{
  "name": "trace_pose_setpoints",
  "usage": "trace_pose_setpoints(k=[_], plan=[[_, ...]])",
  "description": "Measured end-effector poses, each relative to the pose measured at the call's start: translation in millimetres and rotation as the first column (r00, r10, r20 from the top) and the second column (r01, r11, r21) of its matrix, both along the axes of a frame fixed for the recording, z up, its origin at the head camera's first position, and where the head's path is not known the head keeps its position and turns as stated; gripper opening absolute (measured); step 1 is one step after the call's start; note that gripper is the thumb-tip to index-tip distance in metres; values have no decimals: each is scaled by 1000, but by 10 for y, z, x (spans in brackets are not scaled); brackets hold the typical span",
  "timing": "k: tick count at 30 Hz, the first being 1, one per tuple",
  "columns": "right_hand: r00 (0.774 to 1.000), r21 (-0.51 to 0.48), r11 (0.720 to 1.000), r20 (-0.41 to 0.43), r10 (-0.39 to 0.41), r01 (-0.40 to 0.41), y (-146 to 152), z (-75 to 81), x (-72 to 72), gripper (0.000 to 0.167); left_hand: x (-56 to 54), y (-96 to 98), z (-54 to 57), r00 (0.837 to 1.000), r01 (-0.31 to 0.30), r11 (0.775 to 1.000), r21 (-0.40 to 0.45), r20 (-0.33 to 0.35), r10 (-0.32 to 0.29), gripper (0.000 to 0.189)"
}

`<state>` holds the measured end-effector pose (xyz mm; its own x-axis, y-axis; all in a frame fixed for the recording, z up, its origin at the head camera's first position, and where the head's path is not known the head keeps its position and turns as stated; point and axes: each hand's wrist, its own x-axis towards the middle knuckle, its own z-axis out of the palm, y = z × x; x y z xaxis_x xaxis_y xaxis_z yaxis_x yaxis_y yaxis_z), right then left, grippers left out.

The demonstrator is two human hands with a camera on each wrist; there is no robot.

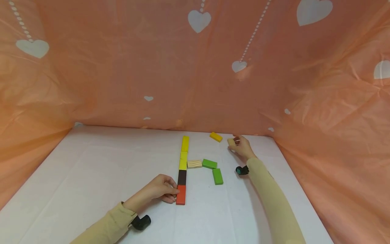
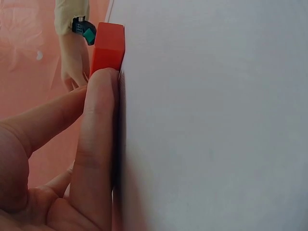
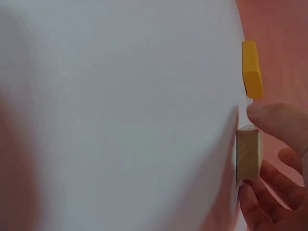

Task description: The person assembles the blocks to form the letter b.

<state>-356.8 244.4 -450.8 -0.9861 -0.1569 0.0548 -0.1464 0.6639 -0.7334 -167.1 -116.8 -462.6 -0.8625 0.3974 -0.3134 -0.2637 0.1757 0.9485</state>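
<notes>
My left hand (image 1: 161, 189) touches the left side of a red block (image 1: 181, 195) with its fingertips. That block lies at the near end of a line, with a dark block (image 1: 182, 177) and two yellow blocks beyond it. In the left wrist view, a finger (image 2: 98, 125) lies against the red block (image 2: 109, 43). My right hand (image 1: 242, 147) has its thumb and fingers around a pale wooden block (image 1: 231, 142) at the far right. In the right wrist view, that wooden block (image 3: 248, 154) is low by the table surface, with fingers on its lower side.
A striped wooden block (image 1: 194, 164) adjoins the line, followed by a green block (image 1: 209, 164) and another green block (image 1: 217, 176) turned toward me. A loose orange-yellow block (image 1: 216, 137) lies near the back edge. Orange cloth (image 1: 195, 84) encloses the white table (image 1: 91, 169).
</notes>
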Motion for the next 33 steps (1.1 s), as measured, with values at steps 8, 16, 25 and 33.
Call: trace_pose_setpoints(k=[8,16,25,33], plan=[[1000,13,1000,26,11,-11,-18,3,4,58,-10,16,-11,1000,-9,1000,-27,-14,9,18],[991,58,990,53,123,-126,-4,65,25,55,-6,6,7,1000,1,1000,-21,-10,-2,17],[985,84,984,84,149,-156,7,97,38,48,2,0,-1,1000,3,1000,-16,-15,-4,18],[991,109,985,52,126,-131,-15,78,147,39,17,-26,-16,1000,5,1000,-12,1,-5,18]])
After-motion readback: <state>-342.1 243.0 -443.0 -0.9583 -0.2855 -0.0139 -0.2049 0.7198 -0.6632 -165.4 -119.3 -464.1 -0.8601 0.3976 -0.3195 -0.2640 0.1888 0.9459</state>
